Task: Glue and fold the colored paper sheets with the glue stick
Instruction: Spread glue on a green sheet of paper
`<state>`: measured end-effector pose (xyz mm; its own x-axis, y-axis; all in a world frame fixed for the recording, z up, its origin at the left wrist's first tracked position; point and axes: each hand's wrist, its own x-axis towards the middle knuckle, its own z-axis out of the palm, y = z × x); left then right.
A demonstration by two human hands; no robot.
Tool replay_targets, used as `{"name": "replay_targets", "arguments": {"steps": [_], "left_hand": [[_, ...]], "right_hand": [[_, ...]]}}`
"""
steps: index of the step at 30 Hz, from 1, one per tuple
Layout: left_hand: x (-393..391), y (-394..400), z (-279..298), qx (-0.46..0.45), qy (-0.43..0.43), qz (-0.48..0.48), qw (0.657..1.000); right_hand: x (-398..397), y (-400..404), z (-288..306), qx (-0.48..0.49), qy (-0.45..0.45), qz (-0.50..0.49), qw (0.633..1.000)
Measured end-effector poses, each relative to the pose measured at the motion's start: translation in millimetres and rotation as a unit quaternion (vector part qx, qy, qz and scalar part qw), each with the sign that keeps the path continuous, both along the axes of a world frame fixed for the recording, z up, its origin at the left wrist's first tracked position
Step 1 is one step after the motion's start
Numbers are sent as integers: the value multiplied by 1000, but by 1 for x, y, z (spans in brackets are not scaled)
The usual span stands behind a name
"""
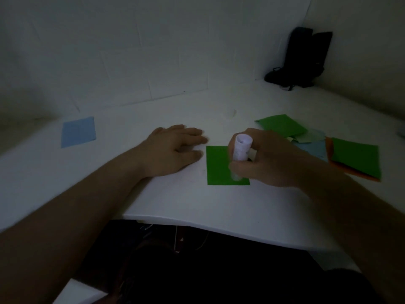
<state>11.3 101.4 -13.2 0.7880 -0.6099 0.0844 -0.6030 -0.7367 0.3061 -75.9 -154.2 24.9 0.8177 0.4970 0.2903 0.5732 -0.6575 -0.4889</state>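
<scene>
The right hand (269, 159) grips the glue stick (240, 154) upright over the green sheet (217, 165) at centre — stroke evenly to its edges. The left hand (175, 148) rests flat beside it, holding nothing — better pressing the paper.

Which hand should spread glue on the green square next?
Right hand: it already grips the white glue stick over the green paper square. Left hand rests flat on the white table beside it.
</scene>
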Motion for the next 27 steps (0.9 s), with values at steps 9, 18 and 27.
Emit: {"name": "replay_targets", "arguments": {"steps": [9, 18, 27], "left_hand": [[-3, -2, 4, 6, -2, -3, 1000], [-7, -3, 8, 13, 5, 8, 1000], [-6, -2, 5, 9, 6, 6, 1000]], "right_hand": [[8, -5, -2, 87, 12, -61, 994], [2, 3, -6, 32, 41, -6, 999], [4, -16, -2, 4, 54, -31, 998]]}}
